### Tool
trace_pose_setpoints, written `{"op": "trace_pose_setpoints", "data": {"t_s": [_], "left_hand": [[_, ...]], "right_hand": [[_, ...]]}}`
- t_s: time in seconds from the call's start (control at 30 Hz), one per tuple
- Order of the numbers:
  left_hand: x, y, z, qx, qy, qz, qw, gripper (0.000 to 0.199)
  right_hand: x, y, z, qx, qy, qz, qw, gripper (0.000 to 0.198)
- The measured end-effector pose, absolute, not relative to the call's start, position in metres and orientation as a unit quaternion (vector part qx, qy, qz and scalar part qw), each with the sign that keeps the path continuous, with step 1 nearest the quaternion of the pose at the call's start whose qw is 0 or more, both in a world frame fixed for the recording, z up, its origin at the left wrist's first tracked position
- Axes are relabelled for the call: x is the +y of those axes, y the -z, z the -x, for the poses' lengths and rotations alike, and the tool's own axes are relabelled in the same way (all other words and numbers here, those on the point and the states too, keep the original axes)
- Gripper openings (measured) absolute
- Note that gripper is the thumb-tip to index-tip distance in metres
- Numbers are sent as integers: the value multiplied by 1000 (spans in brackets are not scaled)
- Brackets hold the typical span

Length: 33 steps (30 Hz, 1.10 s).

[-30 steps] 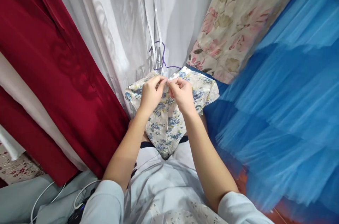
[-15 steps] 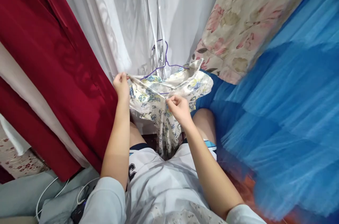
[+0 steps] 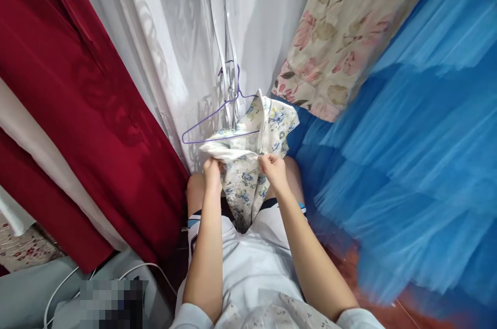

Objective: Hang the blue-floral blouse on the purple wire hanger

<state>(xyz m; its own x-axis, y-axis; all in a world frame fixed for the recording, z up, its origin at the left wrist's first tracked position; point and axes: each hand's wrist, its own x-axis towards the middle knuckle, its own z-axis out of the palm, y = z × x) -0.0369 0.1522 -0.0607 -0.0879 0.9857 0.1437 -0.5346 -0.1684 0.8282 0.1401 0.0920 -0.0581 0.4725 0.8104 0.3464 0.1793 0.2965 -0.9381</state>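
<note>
A white garment with blue and yellow flowers point(image 3: 243, 184) hangs partly on a purple clothes hanger point(image 3: 202, 125). The hanger's left arm is bare; its right arm runs into the garment's right shoulder. My left hand point(image 3: 213, 174) is closed on the left side of the garment, below the bare hanger arm. Pinched in the fingers of my right hand point(image 3: 273, 167) is the front neckline edge. The hanger's hook is at white straps point(image 3: 221, 39) hanging from above. Below my hands, the garment's lower part drops between my knees.
White cloth point(image 3: 174, 23) hangs behind the hanger. Dark red fabric point(image 3: 97, 111) hangs at the left, a pink-flowered cream cloth point(image 3: 330, 33) at upper right, and layered blue tulle point(image 3: 407, 153) at right. A white cable point(image 3: 58, 292) lies on a grey surface at lower left.
My left hand has moved down and right, drawing the garment's left shoulder off the hanger's left arm, which is now bare. My right hand, still holding the neckline, shifted slightly right and down.
</note>
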Motion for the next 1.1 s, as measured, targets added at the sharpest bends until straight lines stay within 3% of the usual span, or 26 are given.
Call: {"op": "trace_pose_setpoints", "data": {"t_s": [0.17,0.27,0.33,0.47,0.57,0.73,0.9,1.1], "left_hand": [[129,55,7,317,-591,-480,565,5],[112,39,-3,248,-571,-524,581,17],[102,25,-3,185,-566,-538,596,23],[86,1,8,115,-547,-499,662,26],[78,-9,17,68,-538,-465,700,24],[72,-17,33,38,-600,-433,671,19],[73,-13,41,39,-635,-407,656,14],[64,-10,30,58,-615,-415,668,16]], "right_hand": [[92,78,-156,-475,-256,561,627,28],[90,79,-157,-501,-263,556,608,23],[86,73,-156,-495,-237,560,621,20],[78,46,-154,-520,-183,467,691,32],[90,25,-159,-589,-257,354,679,36],[133,23,-174,-435,-359,424,709,58],[135,52,-172,-331,-331,441,766,49],[121,64,-161,-294,-400,448,744,38]]}}
